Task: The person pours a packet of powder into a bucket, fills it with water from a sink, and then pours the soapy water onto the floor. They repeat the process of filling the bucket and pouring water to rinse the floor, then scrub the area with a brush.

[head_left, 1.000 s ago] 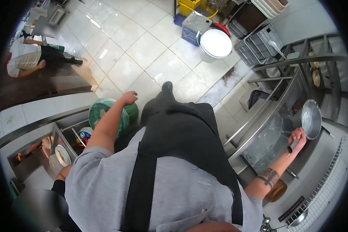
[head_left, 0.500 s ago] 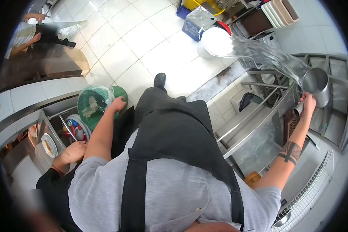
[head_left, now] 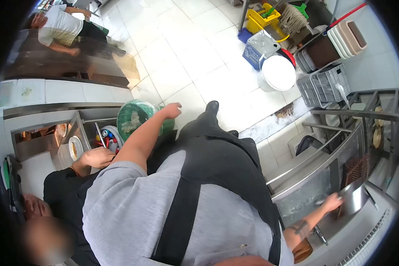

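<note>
My right hand [head_left: 332, 202] is closed on the handle of a shiny metal pot [head_left: 354, 199], which is tilted and blurred over the steel sink [head_left: 306, 191] at the right. My left hand [head_left: 172, 111] is held out in front of my body with nothing in it, its fingers loosely apart. Just left of that forearm is a green bin [head_left: 129, 119] with a clear liner. A white bucket [head_left: 278, 73] stands on the floor ahead. Inside the sink area sits a brown rack [head_left: 355, 170].
At my left a co-worker in black [head_left: 66, 193] reaches a hand toward a counter with plates [head_left: 75, 148]. Another person [head_left: 62, 26] is at the upper left. A blue-and-silver box [head_left: 259, 48], yellow mop bucket [head_left: 262, 17] and grey crates [head_left: 323, 84] stand ahead.
The stream of water from the pot toward the white bucket is gone. My right hand has brought the pot back and down over the sink. My left hand has moved forward and right.
</note>
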A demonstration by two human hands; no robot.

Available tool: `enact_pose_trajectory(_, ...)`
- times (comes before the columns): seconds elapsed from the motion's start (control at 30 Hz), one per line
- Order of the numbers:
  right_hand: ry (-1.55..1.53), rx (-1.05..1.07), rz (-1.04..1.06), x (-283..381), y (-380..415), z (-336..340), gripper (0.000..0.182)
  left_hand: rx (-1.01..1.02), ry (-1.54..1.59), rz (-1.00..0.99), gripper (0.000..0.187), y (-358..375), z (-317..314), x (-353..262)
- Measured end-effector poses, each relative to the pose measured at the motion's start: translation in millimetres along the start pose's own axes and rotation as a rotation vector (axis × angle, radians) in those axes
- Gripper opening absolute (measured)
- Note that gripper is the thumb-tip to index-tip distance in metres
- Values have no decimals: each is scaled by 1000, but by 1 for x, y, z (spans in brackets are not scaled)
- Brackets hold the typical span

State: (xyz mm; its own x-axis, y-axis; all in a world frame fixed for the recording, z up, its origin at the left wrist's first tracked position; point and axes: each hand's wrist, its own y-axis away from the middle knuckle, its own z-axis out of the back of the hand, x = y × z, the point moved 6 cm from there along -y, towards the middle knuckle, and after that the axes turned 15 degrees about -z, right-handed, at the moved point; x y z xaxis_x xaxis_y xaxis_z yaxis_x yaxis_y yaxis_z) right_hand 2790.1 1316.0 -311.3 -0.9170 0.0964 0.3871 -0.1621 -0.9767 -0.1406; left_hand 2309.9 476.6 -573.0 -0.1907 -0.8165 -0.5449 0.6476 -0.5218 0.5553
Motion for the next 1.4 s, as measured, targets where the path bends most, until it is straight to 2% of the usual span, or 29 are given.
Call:
enact_pose_trajectory(0.07,199,35,-155,-85,34,-9,49,38,-15,-5,45,-6,6,-12)
enact_pose_trajectory(0.13,411,263,-344,-179,43,-40,43,50,-108,-38,45,-6,18,-24)
enact_pose_trajectory(0.2,675,249,-120,-286,32,-94,42,107,-197,-80,44,-2,31,-41)
enact_pose_trajectory(0.23,1022,562,33,-296,51,-118,37,148,-211,-94,43,1,40,-51)
enact_pose_trajectory(0.27,1247,877,274,-306,77,-137,32,153,-233,-93,43,2,48,-56)
enact_pose_trajectory(0.3,646,934,-234,-322,96,-150,26,154,-253,-93,43,3,56,-58)
enact_pose_trajectory(0.33,-22,844,-645,-339,116,-163,20,150,-266,-92,43,3,64,-63)
enact_pose_trajectory(0.37,-548,853,-632,-292,145,-152,16,144,-272,-88,43,2,71,-63)
enact_pose_trajectory(0.4,-632,992,-598,-287,144,-176,17,159,-299,-87,44,0,77,-64)
enact_pose_trajectory(0.43,-859,1045,-695,-284,147,-190,11,152,-282,-63,45,-2,82,-66)
enact_pose_trajectory(0.47,-871,1113,-871,-297,138,-216,14,161,-288,-47,45,-4,88,-72)
enact_pose_trajectory(0.53,-1593,953,-1072,-281,151,-223,22,147,-275,-80,46,-10,94,-79)
enact_pose_trajectory(0.57,-1586,953,-1077,-274,159,-220,22,152,-273,-75,46,-12,95,-80)
enact_pose_trajectory(0.63,-1904,1020,-903,-231,158,-184,14,160,-295,-95,46,-21,92,-94)
enact_pose_trajectory(0.67,-1904,1013,-896,-216,156,-167,14,162,-291,-102,46,-24,88,-97)
enact_pose_trajectory(0.73,-1942,1220,-768,-163,152,-123,10,168,-240,-120,46,-32,79,-100)
enact_pose_trajectory(0.87,-1635,1205,-516,-67,126,-43,10,198,-214,-157,46,-44,56,-95)
enact_pose_trajectory(1.0,-1332,1243,-467,20,92,2,13,182,-137,-140,43,-52,28,-71)
enact_pose_trajectory(1.03,-1255,1175,-429,44,85,10,15,172,-110,-131,42,-53,20,-63)
enact_pose_trajectory(1.07,-1179,1107,-390,67,78,16,16,171,-85,-130,42,-53,14,-54)
enact_pose_trajectory(1.2,-1016,1163,-343,152,54,15,17,129,-29,-132,41,-45,-13,-17)
enact_pose_trajectory(1.27,-701,1139,-344,184,41,-1,25,89,-5,-80,42,-32,-20,0)
enact_pose_trajectory(1.3,-636,1037,-325,202,35,-7,24,66,10,-67,43,-27,-28,15)
enact_pose_trajectory(1.33,-625,1047,-313,223,43,-15,24,60,22,-57,43,-20,-33,27)
enact_pose_trajectory(1.4,-508,801,-177,263,50,-13,21,92,2,-32,44,-5,-44,44)
